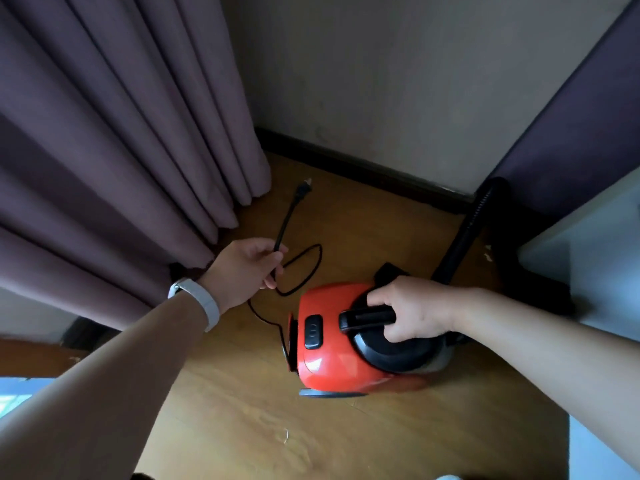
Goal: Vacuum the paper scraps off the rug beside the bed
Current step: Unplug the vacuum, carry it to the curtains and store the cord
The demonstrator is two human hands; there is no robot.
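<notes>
Our right hand [415, 313] grips the red canister vacuum [329, 362] by its black handle [367, 318], so we should draw the thin black cord [282, 230], pinched in our left hand [242, 268], out straight

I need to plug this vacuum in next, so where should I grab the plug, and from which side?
Take the plug by its thick black body, behind the prongs, which point away toward the wall. Come from the cord side, sliding the left hand up the cord it holds; the right hand grips the vacuum by its handle.
</notes>
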